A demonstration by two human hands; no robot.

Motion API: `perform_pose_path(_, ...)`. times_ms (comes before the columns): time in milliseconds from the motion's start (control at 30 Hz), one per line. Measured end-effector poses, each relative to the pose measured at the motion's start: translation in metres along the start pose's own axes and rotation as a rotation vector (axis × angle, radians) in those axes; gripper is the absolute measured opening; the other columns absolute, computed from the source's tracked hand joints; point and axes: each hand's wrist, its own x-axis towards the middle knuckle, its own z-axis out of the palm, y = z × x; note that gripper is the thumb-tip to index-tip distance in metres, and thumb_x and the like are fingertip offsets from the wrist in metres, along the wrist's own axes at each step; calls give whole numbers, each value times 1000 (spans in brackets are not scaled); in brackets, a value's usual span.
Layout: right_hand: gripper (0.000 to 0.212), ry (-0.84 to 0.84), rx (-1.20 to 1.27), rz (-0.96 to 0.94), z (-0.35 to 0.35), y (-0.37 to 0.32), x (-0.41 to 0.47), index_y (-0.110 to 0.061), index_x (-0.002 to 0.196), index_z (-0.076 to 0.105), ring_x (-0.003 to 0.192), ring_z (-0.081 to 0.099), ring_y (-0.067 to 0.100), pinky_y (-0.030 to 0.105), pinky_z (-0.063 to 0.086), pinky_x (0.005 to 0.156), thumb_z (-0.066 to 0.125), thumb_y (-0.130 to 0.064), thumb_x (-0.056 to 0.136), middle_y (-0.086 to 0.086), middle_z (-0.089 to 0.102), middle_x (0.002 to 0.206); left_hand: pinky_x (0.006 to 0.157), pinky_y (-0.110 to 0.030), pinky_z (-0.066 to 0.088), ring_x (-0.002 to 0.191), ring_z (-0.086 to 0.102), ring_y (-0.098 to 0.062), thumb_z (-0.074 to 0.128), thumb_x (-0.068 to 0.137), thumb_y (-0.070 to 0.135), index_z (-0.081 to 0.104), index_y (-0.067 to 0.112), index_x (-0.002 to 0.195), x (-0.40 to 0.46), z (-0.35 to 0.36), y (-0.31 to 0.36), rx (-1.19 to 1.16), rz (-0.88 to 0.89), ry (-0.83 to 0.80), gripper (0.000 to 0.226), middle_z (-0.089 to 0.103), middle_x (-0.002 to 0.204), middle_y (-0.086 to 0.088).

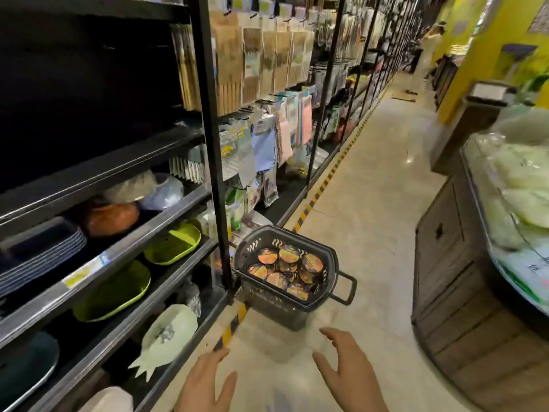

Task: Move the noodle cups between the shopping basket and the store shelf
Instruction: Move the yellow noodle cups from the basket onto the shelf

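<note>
Head view: both hands, left (205, 382) and right (346, 367), spread empty short of basket (332, 257); packed cups (286, 270) could topple if grabbed carelessly.

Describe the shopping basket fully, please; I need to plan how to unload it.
The shopping basket is dark, plastic-looking, with slotted walls and a loop handle sticking out on its right side. It stands upright on the pale floor, close beside the black shelf post. It is filled near the rim with noodle cups, their shiny orange lids facing up. Neither the left hand nor the right hand touches it; both are open, short of it.
</note>
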Motion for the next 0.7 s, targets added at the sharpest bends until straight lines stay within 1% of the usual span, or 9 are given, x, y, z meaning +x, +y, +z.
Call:
perform_pose_path(100, 43, -56, 30, 34, 6, 9, 51, -32, 131, 41, 122, 46, 7, 16, 36, 96, 54, -38, 91, -10, 43, 129, 77, 9, 26, 87, 51, -1, 44, 73, 51, 47, 39, 102, 49, 13, -3, 59, 41, 44, 31, 58, 87, 20)
perform_pose_path(200, 41, -74, 53, 80, 9, 21, 108, -32, 128, 42, 121, 47, 8, 15, 36, 96, 55, -36, 90, -14, 40, 117, 70, -3, 36, 90, 49, -5, 35, 85, 58, 50, 35, 104, 118, 26, -2, 141, 65, -30, 33, 64, 84, 10)
perform_pose_path(267, 40, -96, 59, 134, 7, 29, 147, -32, 127, 42, 120, 48, 10, 15, 37, 95, 56, -35, 90, -14, 36, 112, 79, -11, 38, 100, 52, -3, 46, 78, 56, 56, 32, 115, 168, 34, 6, 98, -20, -109, 45, 65, 106, 1)
perform_pose_path(333, 42, -114, 64, 192, 7, 38, 183, -31, 127, 43, 119, 50, 11, 14, 36, 93, 56, -38, 88, -13, 37, 112, 94, -20, 35, 122, 47, -11, 53, 85, 44, 50, 27, 127, 222, 46, 19, 96, 2, -154, 45, 51, 130, 0)
perform_pose_path(400, 47, -100, 85, 258, 5, 48, 217, -30, 126, 48, 113, 54, 10, 10, 34, 88, 55, -42, 82, -10, 45, 115, 96, -17, 30, 127, 42, -11, 53, 89, 41, 46, 26, 129, 275, 57, 26, 85, 30, -207, 43, 46, 132, 8)
perform_pose_path(467, 45, -99, 98, 336, 6, 61, 245, -28, 126, 50, 112, 56, 11, 8, 33, 85, 59, -38, 83, -5, 50, 122, 93, -12, 30, 123, 44, -8, 48, 88, 47, 47, 26, 128, 322, 67, 37, 81, 89, -253, 45, 45, 124, 15)
perform_pose_path(567, 43, -116, 110, 436, 9, 83, 285, -23, 127, 51, 112, 57, 17, 13, 31, 86, 59, -33, 86, 1, 52, 124, 94, -17, 34, 121, 44, -8, 47, 94, 35, 43, 27, 130, 382, 84, 50, 110, 93, -310, 37, 42, 124, 15)
perform_pose_path(633, 42, -154, 109, 477, 12, 99, 314, -22, 129, 49, 114, 55, 16, 13, 32, 87, 60, -30, 88, 2, 51, 125, 91, -18, 34, 120, 43, -9, 45, 95, 34, 40, 25, 133, 419, 100, 52, 122, 86, -339, 39, 42, 129, 11)
perform_pose_path(700, 42, -205, 94, 517, 17, 114, 345, -21, 129, 47, 116, 54, 16, 15, 34, 88, 59, -29, 90, 2, 49, 125, 96, -20, 36, 125, 41, -10, 44, 95, 35, 38, 23, 136, 455, 120, 49, 148, 68, -386, 43, 42, 135, 6)
